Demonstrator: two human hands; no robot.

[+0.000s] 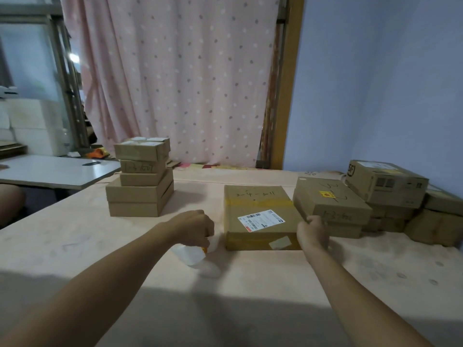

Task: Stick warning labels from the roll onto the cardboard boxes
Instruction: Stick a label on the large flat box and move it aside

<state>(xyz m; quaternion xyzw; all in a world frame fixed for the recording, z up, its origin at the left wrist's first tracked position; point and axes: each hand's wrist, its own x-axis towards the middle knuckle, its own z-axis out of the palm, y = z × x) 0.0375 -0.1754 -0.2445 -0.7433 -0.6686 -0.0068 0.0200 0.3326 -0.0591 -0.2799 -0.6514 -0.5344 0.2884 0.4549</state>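
Left grip [198, 225] holds a white roll of orange labels [191, 254]; right grip [313, 231] clasps the stickered brown cardboard box [314, 196] at three o'clock, likely to clear it.

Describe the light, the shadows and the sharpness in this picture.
Head view: dim light; a broad dark shadow lies across the near table; the wide lens bends the door frame; the label roll in the left hand is blurred; the box gripped by the right hand looks soft.
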